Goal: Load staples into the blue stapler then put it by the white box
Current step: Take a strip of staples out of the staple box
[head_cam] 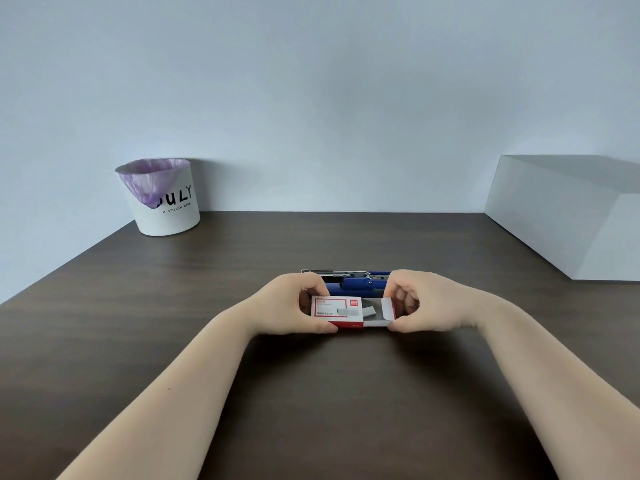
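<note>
Both hands work at the middle of the dark wooden table (pixel 138 323), holding a small red-and-white staple box (pixel 337 311) between them.

Left hand (pixel 287 306): fingers curled and closed on the box's outer sleeve, thumb along the near edge, the other fingertips on the far edge. The grip is a firm pinch across the sleeve's width.

Right hand (pixel 426 303): fingers bent inward and closed on the end of the inner tray (pixel 388 311), which is slid partway out to the right. The thumb presses the tray's near edge; the other fingers curl over its far side and end flap.

A grey strip of staples (pixel 370 311) is visible in the exposed part of the tray.

The blue stapler (pixel 356 284) lies on the table just beyond the hands, touching neither, with its metal magazine (pixel 332 271) swung open along the far side.

The white box (pixel 561 216) stands at the far right, well apart from the stapler. A white bin (pixel 169 209) with a purple liner stands at the far left against the wall.
</note>
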The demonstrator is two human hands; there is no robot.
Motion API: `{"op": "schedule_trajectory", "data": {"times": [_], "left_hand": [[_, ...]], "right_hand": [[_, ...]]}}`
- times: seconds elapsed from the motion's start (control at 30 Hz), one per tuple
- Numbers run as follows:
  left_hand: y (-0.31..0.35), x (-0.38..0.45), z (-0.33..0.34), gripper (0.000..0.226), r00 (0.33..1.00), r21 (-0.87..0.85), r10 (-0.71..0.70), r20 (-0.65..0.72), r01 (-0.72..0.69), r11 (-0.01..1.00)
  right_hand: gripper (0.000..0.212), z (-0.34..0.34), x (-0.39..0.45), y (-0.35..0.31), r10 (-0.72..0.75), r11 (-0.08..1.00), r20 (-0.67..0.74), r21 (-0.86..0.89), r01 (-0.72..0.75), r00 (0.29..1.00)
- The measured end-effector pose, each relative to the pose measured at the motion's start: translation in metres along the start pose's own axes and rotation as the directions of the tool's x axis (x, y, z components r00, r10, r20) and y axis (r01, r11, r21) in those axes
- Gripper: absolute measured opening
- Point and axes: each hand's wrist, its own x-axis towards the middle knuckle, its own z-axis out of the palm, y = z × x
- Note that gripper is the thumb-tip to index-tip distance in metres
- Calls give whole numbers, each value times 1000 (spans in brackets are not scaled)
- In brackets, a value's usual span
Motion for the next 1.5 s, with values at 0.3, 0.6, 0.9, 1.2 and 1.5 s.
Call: {"op": "schedule_trajectory", "data": {"times": [0.3,0.6,0.9,1.2,1.5], "left_hand": [[-3,0,-2,35,999,-18,20,-46,-21,1000],[-1,-1,-3,36,998,9,21,-64,-21,1000],[3,-1,-3,35,998,12,24,-57,-24,1000],[3,0,-3,36,997,42,48,-55,-46,998],[1,1,-3,32,998,66,30,-56,-26,997]], "right_hand": [[29,-4,0,1,-9,1000,-43,-26,8,999],[48,-6,-2,-9,-33,997,-72,-67,28,997],[12,7,7,-20,-157,934,-88,-335,119,984],[13,10,10,-25,-87,939,-61,-339,61,994],[5,-11,-1,-17,-116,988,-269,-128,84,956]]}}
